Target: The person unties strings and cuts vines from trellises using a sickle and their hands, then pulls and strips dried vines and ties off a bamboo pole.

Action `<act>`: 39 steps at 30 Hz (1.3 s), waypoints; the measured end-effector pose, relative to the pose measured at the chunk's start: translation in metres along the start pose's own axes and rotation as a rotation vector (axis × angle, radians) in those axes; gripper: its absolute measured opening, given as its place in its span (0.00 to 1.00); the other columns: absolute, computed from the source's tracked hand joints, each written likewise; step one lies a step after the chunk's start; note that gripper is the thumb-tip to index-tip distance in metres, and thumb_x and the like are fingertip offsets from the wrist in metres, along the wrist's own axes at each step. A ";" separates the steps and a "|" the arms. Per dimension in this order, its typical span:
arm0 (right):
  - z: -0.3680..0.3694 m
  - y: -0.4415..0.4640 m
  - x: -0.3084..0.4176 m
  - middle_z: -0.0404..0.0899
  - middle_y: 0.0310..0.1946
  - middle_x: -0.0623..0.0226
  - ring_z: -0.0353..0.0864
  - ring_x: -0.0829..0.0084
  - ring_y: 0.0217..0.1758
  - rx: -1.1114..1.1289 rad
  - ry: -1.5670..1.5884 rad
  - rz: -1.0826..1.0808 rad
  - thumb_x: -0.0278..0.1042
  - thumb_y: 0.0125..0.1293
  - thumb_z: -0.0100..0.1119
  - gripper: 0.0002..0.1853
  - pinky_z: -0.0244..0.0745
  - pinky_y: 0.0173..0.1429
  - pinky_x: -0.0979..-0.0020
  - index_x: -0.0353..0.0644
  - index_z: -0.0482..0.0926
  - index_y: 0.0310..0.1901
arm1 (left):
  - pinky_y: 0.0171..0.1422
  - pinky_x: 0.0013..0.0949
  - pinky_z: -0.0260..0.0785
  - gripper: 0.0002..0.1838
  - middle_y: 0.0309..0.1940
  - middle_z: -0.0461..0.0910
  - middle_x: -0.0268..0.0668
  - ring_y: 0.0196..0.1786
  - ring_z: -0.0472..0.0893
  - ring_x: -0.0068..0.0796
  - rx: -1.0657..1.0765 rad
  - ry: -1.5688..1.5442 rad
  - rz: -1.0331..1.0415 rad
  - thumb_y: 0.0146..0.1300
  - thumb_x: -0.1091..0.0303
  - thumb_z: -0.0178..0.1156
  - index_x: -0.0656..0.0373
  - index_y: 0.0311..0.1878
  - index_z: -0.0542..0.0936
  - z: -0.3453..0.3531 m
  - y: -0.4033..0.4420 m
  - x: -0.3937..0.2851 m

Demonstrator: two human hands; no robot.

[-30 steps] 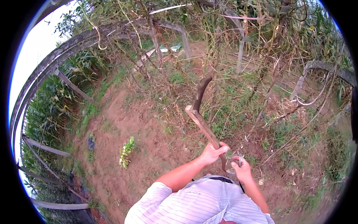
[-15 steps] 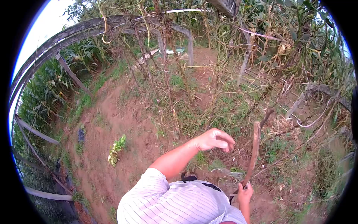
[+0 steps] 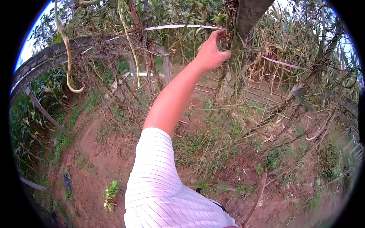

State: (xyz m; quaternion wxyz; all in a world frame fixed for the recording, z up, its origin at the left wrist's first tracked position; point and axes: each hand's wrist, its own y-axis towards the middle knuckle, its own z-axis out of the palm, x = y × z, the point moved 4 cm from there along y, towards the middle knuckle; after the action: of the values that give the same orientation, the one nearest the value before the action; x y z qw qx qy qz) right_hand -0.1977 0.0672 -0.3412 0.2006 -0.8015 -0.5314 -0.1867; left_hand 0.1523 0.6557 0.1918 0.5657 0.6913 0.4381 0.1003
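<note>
My left hand (image 3: pixel 213 52) is raised at the end of an outstretched arm, with thumb and fingers apart. It is at the vine stems (image 3: pixel 232 45) wrapped around a thick wooden post (image 3: pixel 253 15); whether the fingertips touch them I cannot tell. A wooden stick (image 3: pixel 259 195) slants up from the bottom edge, right of my body. My right hand is out of view below its lower end.
Dry tangled vines (image 3: pixel 247 125) spread ahead and to the right. Long dried bean pods (image 3: pixel 68 57) hang at the upper left near a curved beam (image 3: pixel 57 53). A leafy green plant (image 3: pixel 110 195) grows from bare reddish soil (image 3: pixel 95 152). Corn stands behind.
My left hand has swung up and forward from above the ground to the vines at the post. The stick has dropped lower, and my right hand has left the view. The camera has tilted upward.
</note>
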 end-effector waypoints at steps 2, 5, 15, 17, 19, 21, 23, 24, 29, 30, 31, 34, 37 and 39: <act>0.005 -0.010 0.012 0.85 0.28 0.49 0.88 0.59 0.35 -0.020 0.001 0.036 0.52 0.61 0.67 0.23 0.80 0.42 0.54 0.42 0.81 0.50 | 0.71 0.39 0.65 0.38 0.59 0.78 0.52 0.64 0.77 0.44 0.116 -0.026 -0.099 0.64 0.57 0.65 0.65 0.72 0.63 0.021 0.002 0.023; 0.006 -0.020 0.021 0.85 0.28 0.50 0.88 0.59 0.35 -0.055 0.000 0.071 0.51 0.61 0.67 0.23 0.80 0.42 0.55 0.42 0.81 0.50 | 0.69 0.46 0.66 0.37 0.58 0.78 0.60 0.63 0.76 0.57 0.320 0.055 -0.360 0.70 0.45 0.53 0.65 0.72 0.63 0.058 -0.032 0.062; 0.008 -0.050 0.018 0.85 0.27 0.50 0.88 0.60 0.34 -0.117 0.000 0.153 0.49 0.60 0.68 0.21 0.79 0.42 0.55 0.41 0.81 0.47 | 0.62 0.39 0.72 0.21 0.56 0.81 0.50 0.59 0.82 0.46 0.144 -0.338 -0.559 0.74 0.59 0.51 0.53 0.67 0.74 0.086 -0.172 0.037; 0.011 -0.056 0.015 0.84 0.27 0.50 0.88 0.60 0.34 -0.125 0.012 0.165 0.49 0.60 0.68 0.21 0.79 0.42 0.55 0.41 0.81 0.46 | 0.61 0.37 0.72 0.20 0.57 0.81 0.50 0.59 0.82 0.44 0.113 -0.315 -0.477 0.74 0.61 0.52 0.52 0.66 0.75 0.085 -0.213 0.033; 0.014 -0.059 0.011 0.84 0.27 0.50 0.87 0.60 0.34 -0.138 0.024 0.177 0.48 0.60 0.68 0.21 0.79 0.42 0.55 0.41 0.81 0.46 | 0.62 0.38 0.72 0.21 0.58 0.80 0.49 0.59 0.81 0.45 0.109 -0.264 -0.488 0.74 0.61 0.52 0.54 0.66 0.74 0.072 -0.248 0.035; 0.017 -0.068 0.006 0.84 0.27 0.51 0.87 0.60 0.34 -0.146 0.038 0.198 0.48 0.59 0.68 0.20 0.79 0.42 0.56 0.40 0.81 0.45 | 0.65 0.36 0.70 0.21 0.59 0.80 0.50 0.62 0.80 0.43 0.194 -0.223 -0.541 0.74 0.63 0.53 0.57 0.67 0.73 0.059 -0.243 0.034; 0.020 -0.073 0.002 0.84 0.27 0.51 0.87 0.60 0.33 -0.155 0.049 0.212 0.48 0.59 0.68 0.20 0.79 0.42 0.56 0.40 0.81 0.45 | 0.68 0.36 0.68 0.22 0.62 0.78 0.49 0.64 0.78 0.41 0.328 -0.171 -0.601 0.74 0.64 0.52 0.58 0.68 0.72 0.046 -0.227 0.037; 0.021 -0.076 0.000 0.84 0.27 0.51 0.87 0.60 0.33 -0.159 0.055 0.219 0.47 0.59 0.68 0.20 0.79 0.42 0.56 0.40 0.81 0.45 | 0.67 0.36 0.69 0.24 0.56 0.81 0.51 0.60 0.80 0.42 0.298 -0.089 -0.513 0.70 0.65 0.57 0.59 0.68 0.72 0.046 -0.217 0.050; 0.027 -0.085 -0.009 0.84 0.26 0.51 0.87 0.61 0.33 -0.175 0.082 0.272 0.46 0.58 0.68 0.19 0.79 0.41 0.56 0.39 0.82 0.43 | 0.67 0.42 0.67 0.34 0.58 0.73 0.55 0.60 0.75 0.49 0.000 0.116 -0.199 0.56 0.55 0.70 0.63 0.63 0.75 -0.001 -0.104 0.009; 0.028 -0.086 -0.010 0.84 0.26 0.51 0.87 0.61 0.33 -0.175 0.085 0.278 0.46 0.58 0.68 0.19 0.79 0.41 0.56 0.39 0.82 0.43 | 0.66 0.42 0.68 0.35 0.57 0.74 0.54 0.60 0.75 0.48 -0.106 0.056 -0.150 0.54 0.54 0.71 0.68 0.61 0.75 -0.006 -0.079 -0.005; 0.029 -0.088 -0.011 0.84 0.26 0.51 0.87 0.61 0.33 -0.178 0.087 0.285 0.46 0.58 0.68 0.19 0.79 0.41 0.56 0.39 0.82 0.43 | 0.62 0.40 0.70 0.35 0.51 0.77 0.51 0.54 0.78 0.44 -0.137 0.028 -0.186 0.55 0.54 0.71 0.69 0.60 0.75 -0.007 -0.056 -0.019; 0.033 -0.092 -0.016 0.84 0.26 0.51 0.87 0.61 0.33 -0.177 0.088 0.296 0.45 0.58 0.68 0.18 0.79 0.41 0.56 0.39 0.82 0.42 | 0.55 0.37 0.73 0.35 0.42 0.80 0.45 0.46 0.80 0.37 -0.177 -0.125 -0.304 0.54 0.53 0.73 0.72 0.54 0.73 0.007 -0.004 -0.049; 0.032 -0.092 -0.017 0.84 0.25 0.51 0.87 0.61 0.33 -0.180 0.085 0.305 0.45 0.58 0.68 0.18 0.79 0.41 0.56 0.39 0.82 0.41 | 0.33 0.33 0.71 0.23 0.32 0.79 0.38 0.29 0.78 0.27 -0.311 -0.443 -0.522 0.61 0.55 0.69 0.65 0.45 0.74 0.057 0.030 -0.005; 0.033 -0.094 -0.018 0.84 0.25 0.52 0.87 0.61 0.32 -0.187 0.086 0.311 0.44 0.57 0.68 0.18 0.78 0.41 0.57 0.38 0.82 0.41 | 0.28 0.31 0.65 0.18 0.28 0.76 0.34 0.26 0.75 0.24 -0.235 -0.694 -0.549 0.65 0.57 0.65 0.63 0.43 0.75 0.042 0.026 -0.020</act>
State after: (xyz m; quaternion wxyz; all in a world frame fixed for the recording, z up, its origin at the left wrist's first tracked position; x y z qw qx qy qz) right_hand -0.2881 0.1034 -0.3668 0.1744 -0.8804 -0.3724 -0.2361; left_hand 0.1796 0.6129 0.2070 0.7592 0.4736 0.3754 -0.2418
